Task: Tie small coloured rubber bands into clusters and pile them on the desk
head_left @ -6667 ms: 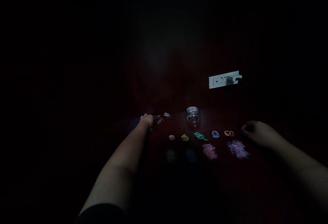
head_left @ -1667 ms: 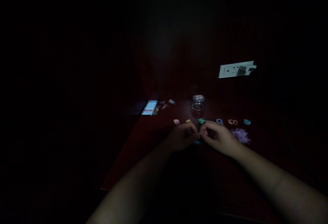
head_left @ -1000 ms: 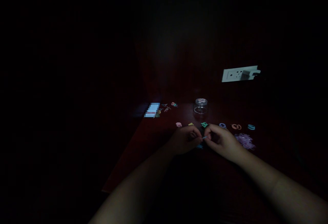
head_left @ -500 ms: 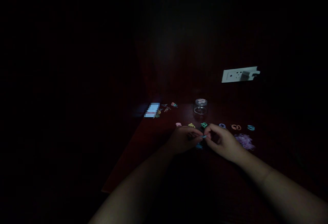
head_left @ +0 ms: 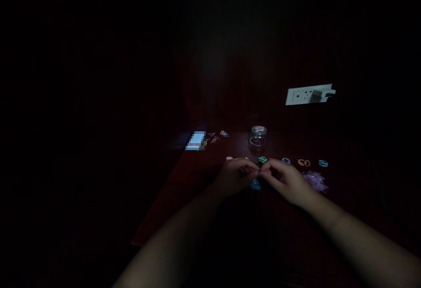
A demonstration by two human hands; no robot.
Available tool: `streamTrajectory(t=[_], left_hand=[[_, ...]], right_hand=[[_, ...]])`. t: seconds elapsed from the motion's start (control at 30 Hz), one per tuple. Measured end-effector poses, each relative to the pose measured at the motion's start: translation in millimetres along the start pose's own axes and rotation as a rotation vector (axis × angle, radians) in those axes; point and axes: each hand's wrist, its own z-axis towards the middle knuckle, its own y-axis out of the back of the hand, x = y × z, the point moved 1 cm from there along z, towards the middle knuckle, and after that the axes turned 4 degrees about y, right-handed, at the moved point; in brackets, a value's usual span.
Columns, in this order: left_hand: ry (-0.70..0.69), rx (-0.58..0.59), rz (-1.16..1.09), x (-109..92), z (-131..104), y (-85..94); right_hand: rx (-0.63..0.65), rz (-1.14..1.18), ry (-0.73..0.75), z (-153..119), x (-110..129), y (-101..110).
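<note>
Above the dark red table, my left hand [head_left: 234, 177] and my right hand [head_left: 287, 181] meet with their fingertips pinched together. Between them is a small blue band, mostly covered by the fingers. Just below the fingertips lies a small blue heap [head_left: 255, 185], partly behind my left hand; it looks like thin bands. Right of my right hand is a pile of pale purple bands [head_left: 315, 181]. Beyond the hands runs a row of small coloured bands: pink [head_left: 229, 159], yellow [head_left: 246, 159], green [head_left: 262, 160], violet [head_left: 286, 160], orange [head_left: 303, 163] and blue [head_left: 323, 163].
A clear jar [head_left: 258, 136] with a lid stands behind the row. A lit, blurred-out phone-like screen [head_left: 196, 140] lies at the table's left edge, beside several small clip-like pieces [head_left: 215, 139]. On the wall is a white socket panel [head_left: 308, 95] with a plug. The room is very dark.
My fingertips have drawn closer together, and the blue band between them shows less than before. More of the blue heap below them is visible. The view has shifted slightly.
</note>
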Motion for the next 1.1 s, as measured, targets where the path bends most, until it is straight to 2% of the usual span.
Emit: streamTrajectory(t=[0.23,0.73,1.1], left_hand=[[-0.077,-0.058,0.07,-1.0,0.0,2.7],[-0.052,-0.099,0.112,-1.1,-0.8,3.1],[-0.023,-0.029,0.019,-2.5,-1.2,4.2]], right_hand=[[-0.015,-0.007,-0.002,0.2,-0.8,-1.4],[-0.047,-0.021,-0.003,0.0,0.7,0.9],[-0.051,-0.021,-0.011,-0.4,1.5,0.3]])
